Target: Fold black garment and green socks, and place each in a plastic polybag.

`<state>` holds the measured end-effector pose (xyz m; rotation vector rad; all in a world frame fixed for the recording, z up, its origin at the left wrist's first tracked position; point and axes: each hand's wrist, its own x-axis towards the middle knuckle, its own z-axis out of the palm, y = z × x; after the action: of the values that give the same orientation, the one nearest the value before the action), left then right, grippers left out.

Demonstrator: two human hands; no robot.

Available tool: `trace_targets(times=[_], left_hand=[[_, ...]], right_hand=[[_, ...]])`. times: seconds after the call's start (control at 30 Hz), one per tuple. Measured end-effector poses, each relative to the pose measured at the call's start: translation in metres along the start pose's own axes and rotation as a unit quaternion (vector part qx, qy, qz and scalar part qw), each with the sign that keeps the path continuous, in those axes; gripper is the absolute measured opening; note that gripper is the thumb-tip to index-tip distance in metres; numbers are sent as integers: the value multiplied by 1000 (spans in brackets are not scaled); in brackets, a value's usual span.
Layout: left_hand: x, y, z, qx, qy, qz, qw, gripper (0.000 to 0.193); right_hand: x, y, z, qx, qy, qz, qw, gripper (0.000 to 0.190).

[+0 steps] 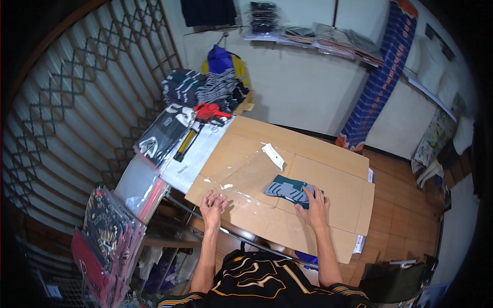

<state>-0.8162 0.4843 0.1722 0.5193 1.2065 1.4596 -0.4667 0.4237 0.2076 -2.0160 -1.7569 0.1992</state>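
Observation:
Palm up and fingers loosely curled, my left hand (pixel 213 208) is over the near left part of the cardboard sheet (pixel 331 184), with nothing visible in it. My right hand (pixel 317 211) grips the right end of a folded grey and dark green sock bundle (pixel 290 188), fingers on top and thumb at its near edge. A clear plastic bag (pixel 246 169) with a white hanging header (pixel 273 157) lies just beyond the hands, left of the socks. The bag's near outline is hard to make out. More shiny clear plastic (pixel 250 202) shows between my hands.
At the left end lie packaged garments (pixel 165 133), a yellow-and-black cutter (pixel 186 142) and a red tool (pixel 210 111). Behind them are piles of striped socks (pixel 217 88). A metal rail (pixel 265 243) runs along the near edge. Bagged clothing (pixel 109 235) stands at lower left.

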Motion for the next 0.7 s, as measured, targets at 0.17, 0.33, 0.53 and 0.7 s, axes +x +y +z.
trace_targets(times=[0.17, 0.33, 0.53, 0.7], left_hand=[[19, -17, 36, 142, -85, 28, 986, 61], [28, -32, 67, 192, -125, -7, 973, 40], [32, -40, 84, 224, -145, 1, 964, 11], [43, -27, 83, 177, -138, 22, 974, 8]], right_hand=[[-20, 21, -5, 21, 61, 77, 995, 72], [-38, 30, -4, 38, 99, 108, 988, 69], [-39, 27, 3, 52, 111, 121, 985, 67], [-39, 26, 4, 47, 121, 121, 984, 66]])
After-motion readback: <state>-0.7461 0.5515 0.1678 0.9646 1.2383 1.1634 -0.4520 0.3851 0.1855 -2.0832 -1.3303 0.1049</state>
